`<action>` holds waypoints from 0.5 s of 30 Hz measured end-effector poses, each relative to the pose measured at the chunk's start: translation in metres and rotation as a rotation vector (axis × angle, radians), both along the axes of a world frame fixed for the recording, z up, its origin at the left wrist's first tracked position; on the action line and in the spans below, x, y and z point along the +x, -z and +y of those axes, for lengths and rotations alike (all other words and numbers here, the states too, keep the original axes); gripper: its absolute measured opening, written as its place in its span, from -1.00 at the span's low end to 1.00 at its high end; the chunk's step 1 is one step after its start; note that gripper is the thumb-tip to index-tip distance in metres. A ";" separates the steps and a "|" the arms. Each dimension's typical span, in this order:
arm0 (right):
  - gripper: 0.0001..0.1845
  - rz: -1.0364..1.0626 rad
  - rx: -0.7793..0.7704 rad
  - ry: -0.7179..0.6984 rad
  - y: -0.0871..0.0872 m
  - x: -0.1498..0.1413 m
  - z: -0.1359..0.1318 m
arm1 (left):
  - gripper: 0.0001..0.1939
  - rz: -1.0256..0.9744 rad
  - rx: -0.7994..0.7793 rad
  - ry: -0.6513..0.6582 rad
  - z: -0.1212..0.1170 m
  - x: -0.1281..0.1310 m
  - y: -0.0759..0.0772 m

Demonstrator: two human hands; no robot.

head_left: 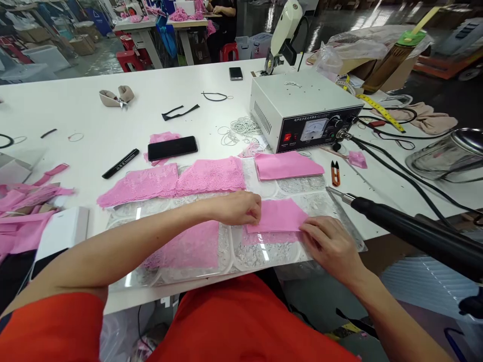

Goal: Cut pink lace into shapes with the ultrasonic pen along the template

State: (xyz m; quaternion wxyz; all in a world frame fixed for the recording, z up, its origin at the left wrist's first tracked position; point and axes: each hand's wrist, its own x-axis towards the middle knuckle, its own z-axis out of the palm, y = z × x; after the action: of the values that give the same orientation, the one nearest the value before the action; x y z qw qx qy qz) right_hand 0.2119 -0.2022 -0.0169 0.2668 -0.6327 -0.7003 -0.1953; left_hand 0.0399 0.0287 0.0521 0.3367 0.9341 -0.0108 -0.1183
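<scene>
A smooth pink fabric piece (278, 215) lies in front of me over a pink lace piece (269, 238), whose lower edge shows. My left hand (241, 207) is closed, its fingertips pinched at the fabric's left edge. At the lower right corner, the thumb and fingers of my right hand (329, 242) pinch the same fabric. Under both is a clear mat with a white lacy pattern (247, 254). Another lace piece (192, 246) lies left, partly behind my left forearm. A folded pink fabric stack (289, 165) and two lace panels (210, 176) lie farther back.
A grey control box (302, 110) stands at the back right. A black pen-like tool (400, 226) with a metal tip juts in from the right, near orange thread snips (335, 174). A phone (172, 149) and black marker (121, 163) lie behind the lace; pink straps (26, 216) heap left.
</scene>
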 end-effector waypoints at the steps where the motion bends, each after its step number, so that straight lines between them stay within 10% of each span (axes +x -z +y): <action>1: -0.80 0.008 0.003 0.012 0.000 -0.001 -0.002 | -0.82 -0.017 0.022 0.023 -0.002 -0.002 0.002; 15: -0.91 0.389 -0.011 0.367 0.001 0.013 -0.030 | -0.80 -0.199 0.226 0.074 -0.030 0.025 0.007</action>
State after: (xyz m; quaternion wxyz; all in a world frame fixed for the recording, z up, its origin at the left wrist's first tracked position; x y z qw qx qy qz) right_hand 0.2249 -0.2323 -0.0176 0.3530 -0.7762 -0.5103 -0.1115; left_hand 0.0645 -0.0017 0.0447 0.2222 0.9721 -0.0653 -0.0381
